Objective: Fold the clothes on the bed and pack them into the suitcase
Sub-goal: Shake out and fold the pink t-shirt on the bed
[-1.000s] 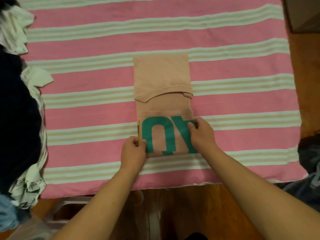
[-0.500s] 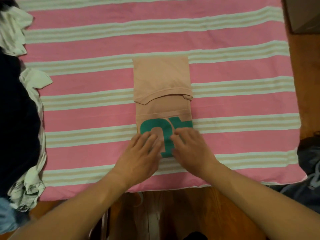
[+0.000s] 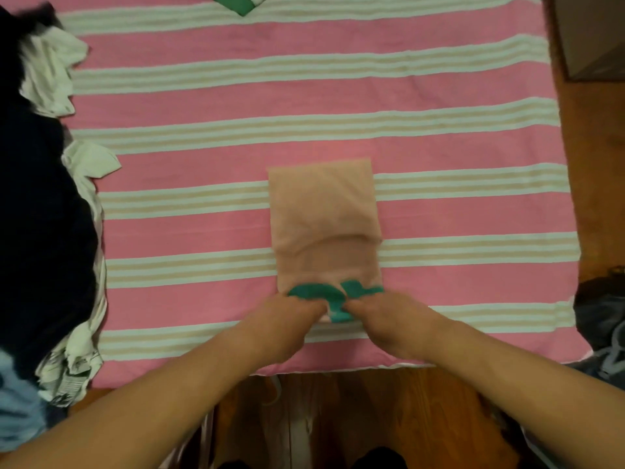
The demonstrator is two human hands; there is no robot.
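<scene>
My left hand (image 3: 287,316) and my right hand (image 3: 382,316) sit side by side on the near end of the peach shirt (image 3: 324,225), which lies on the striped bed cover (image 3: 473,157). My fingers curl into the cloth, bunching it. The shirt is soft, light and floppy (it would sag), so I think holding both near corners works best. A moment ago my fingers lay flat on it.

Matt peach cloth shirt (image 3: 323,211) on woven striped bedspread (image 3: 439,157); glossy wooden floor (image 3: 355,411).
</scene>
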